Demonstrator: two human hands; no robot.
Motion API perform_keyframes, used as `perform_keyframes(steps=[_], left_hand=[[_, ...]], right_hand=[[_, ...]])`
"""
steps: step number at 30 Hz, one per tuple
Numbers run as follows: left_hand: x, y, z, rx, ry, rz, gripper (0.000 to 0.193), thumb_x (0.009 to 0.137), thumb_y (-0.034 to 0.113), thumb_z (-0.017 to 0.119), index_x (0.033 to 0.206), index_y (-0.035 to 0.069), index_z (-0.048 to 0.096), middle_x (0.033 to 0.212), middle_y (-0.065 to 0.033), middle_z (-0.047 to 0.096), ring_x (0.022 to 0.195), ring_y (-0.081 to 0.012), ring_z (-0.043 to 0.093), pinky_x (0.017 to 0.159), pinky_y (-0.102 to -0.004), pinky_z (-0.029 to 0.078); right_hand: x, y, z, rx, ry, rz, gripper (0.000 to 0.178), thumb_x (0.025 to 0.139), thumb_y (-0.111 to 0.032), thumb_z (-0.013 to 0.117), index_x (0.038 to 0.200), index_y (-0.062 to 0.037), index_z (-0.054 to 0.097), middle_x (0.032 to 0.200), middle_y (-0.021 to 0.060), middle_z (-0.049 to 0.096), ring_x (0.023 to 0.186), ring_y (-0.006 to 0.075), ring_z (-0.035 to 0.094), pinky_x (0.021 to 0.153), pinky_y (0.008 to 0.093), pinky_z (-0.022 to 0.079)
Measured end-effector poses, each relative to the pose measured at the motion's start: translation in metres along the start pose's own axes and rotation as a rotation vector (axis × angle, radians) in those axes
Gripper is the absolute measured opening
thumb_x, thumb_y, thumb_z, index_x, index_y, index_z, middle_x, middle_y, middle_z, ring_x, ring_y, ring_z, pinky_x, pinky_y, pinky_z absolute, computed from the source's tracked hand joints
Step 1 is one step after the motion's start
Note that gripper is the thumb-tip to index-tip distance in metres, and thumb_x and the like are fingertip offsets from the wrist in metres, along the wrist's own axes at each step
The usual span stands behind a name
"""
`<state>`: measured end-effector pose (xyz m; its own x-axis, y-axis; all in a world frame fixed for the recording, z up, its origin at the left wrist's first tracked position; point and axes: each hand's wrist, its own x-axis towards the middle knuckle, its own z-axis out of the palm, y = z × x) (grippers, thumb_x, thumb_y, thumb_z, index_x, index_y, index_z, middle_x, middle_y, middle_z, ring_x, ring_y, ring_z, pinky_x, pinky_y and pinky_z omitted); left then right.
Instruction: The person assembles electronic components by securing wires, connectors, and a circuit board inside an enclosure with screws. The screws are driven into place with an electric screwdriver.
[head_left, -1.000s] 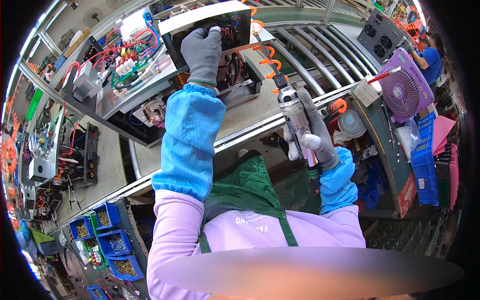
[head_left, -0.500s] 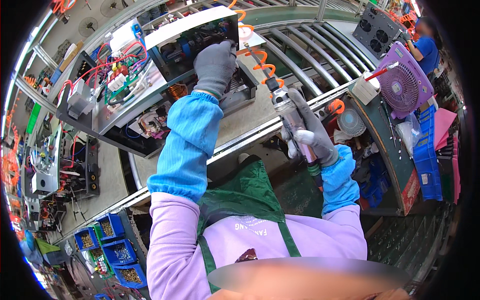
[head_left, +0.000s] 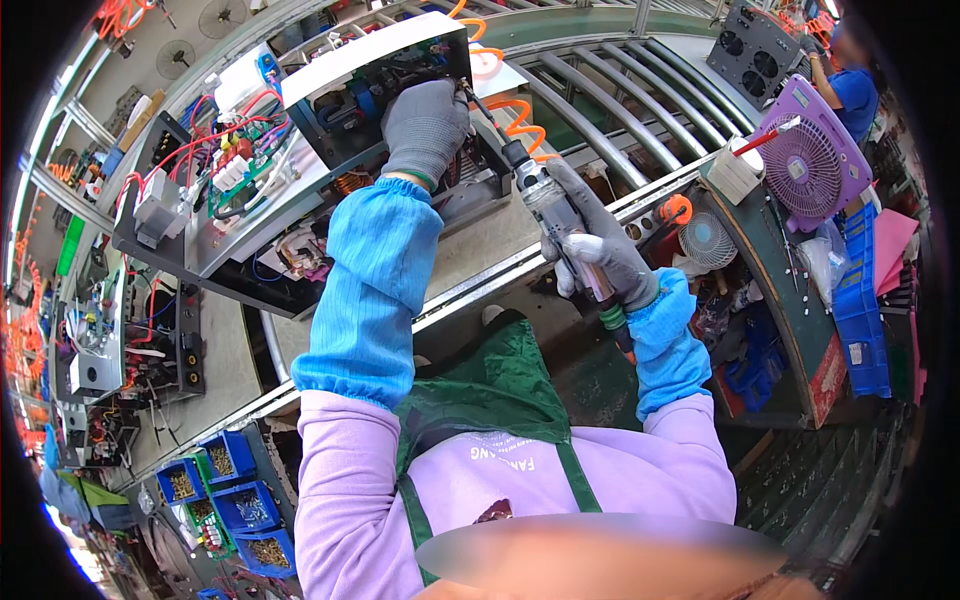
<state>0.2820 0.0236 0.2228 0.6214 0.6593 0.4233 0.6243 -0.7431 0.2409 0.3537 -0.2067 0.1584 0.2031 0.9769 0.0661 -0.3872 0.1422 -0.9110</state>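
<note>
My right hand [head_left: 612,262], in a grey glove with pale fingertips, is closed round a power screwdriver [head_left: 548,200] with a clear-and-metal body. Its long bit points up and left to the right edge of a white-topped metal housing [head_left: 385,52]. At that edge my left hand [head_left: 428,128], also gloved in grey, has its fingers curled in close to the bit's tip. What those fingers pinch is hidden. The housing stands open towards me, with a blue part and wiring inside. To its left lies an opened unit with a green circuit board [head_left: 245,160] and red wires.
An orange coiled hose [head_left: 522,118] hangs behind the screwdriver. Metal rollers [head_left: 600,110] run along the far side. On the right are a purple fan [head_left: 812,155] and a blue tray [head_left: 862,310]. Blue bins [head_left: 245,508] of screws sit lower left. Another person [head_left: 850,95] works at the far right.
My right hand has brought the screwdriver up and left, so its bit now reaches the housing's edge by my left fingers. The left hand has shifted only slightly.
</note>
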Motion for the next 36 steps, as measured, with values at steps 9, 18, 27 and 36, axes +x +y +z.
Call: perform_keyframes(steps=[9, 18, 27, 36], left_hand=[[-0.007, 0.011, 0.001, 0.160, -0.129, -0.049, 0.034, 0.089, 0.032, 0.044, 0.092, 0.005, 0.064, 0.089, -0.0190, 0.064, 0.087, -0.0332, 0.063, 0.074, -0.0444, 0.050], [-0.007, 0.009, -0.001, 0.056, -0.115, -0.116, 0.039, 0.090, 0.032, 0.039, 0.087, 0.002, 0.064, 0.088, -0.0215, 0.064, 0.087, -0.0362, 0.062, 0.078, -0.0443, 0.048], [-0.002, -0.010, 0.008, -0.083, -0.158, -0.053, 0.037, 0.089, 0.029, 0.041, 0.092, 0.000, 0.064, 0.094, -0.0227, 0.063, 0.091, -0.0373, 0.060, 0.081, -0.0430, 0.047], [-0.002, -0.022, 0.011, -0.230, -0.208, 0.038, 0.039, 0.089, 0.029, 0.041, 0.100, -0.003, 0.058, 0.095, -0.0265, 0.061, 0.090, -0.0407, 0.059, 0.081, -0.0448, 0.046]], right_hand=[[0.027, -0.027, 0.007, -0.298, 0.012, -0.094, 0.077, 0.074, -0.012, 0.052, 0.144, -0.0188, 0.022, 0.086, 0.0120, 0.054, 0.048, 0.0132, 0.054, 0.045, 0.0246, 0.050], [0.037, -0.044, 0.013, -0.445, -0.046, -0.034, 0.072, 0.077, -0.012, 0.051, 0.143, -0.0229, 0.025, 0.076, 0.0079, 0.050, 0.048, 0.0128, 0.054, 0.046, 0.0249, 0.050], [0.047, -0.046, 0.008, -0.601, -0.040, -0.005, 0.071, 0.077, -0.010, 0.052, 0.142, -0.0182, 0.027, 0.078, 0.0056, 0.049, 0.051, 0.0106, 0.052, 0.046, 0.0244, 0.050], [0.045, -0.053, 0.034, -0.279, 0.063, 0.039, 0.065, 0.082, -0.015, 0.052, 0.142, -0.0182, 0.026, 0.076, 0.0049, 0.050, 0.053, 0.0100, 0.054, 0.045, 0.0235, 0.052]])
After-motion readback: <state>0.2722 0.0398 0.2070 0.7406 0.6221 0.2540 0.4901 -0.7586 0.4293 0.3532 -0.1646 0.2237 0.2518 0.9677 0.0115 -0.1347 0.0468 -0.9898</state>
